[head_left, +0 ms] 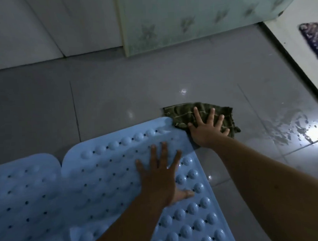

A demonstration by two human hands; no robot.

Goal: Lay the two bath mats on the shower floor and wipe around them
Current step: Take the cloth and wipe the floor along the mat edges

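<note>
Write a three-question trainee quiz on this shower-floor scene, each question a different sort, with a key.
1. True or false: the right hand presses flat on the green cloth.
2. The left hand rests on: A) the floor tile B) the right blue mat C) the glass panel.
3. Fill in: water pools on the floor to the far ____ of the cloth.

Key: 1 true; 2 B; 3 right.

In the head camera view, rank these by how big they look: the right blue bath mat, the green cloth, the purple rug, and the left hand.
1. Right blue bath mat, largest by far.
2. Green cloth, partly under the right hand.
3. Left hand, close to the cloth in size; being nearer the camera makes this unsure.
4. Purple rug, cut off by the frame edge.
</note>
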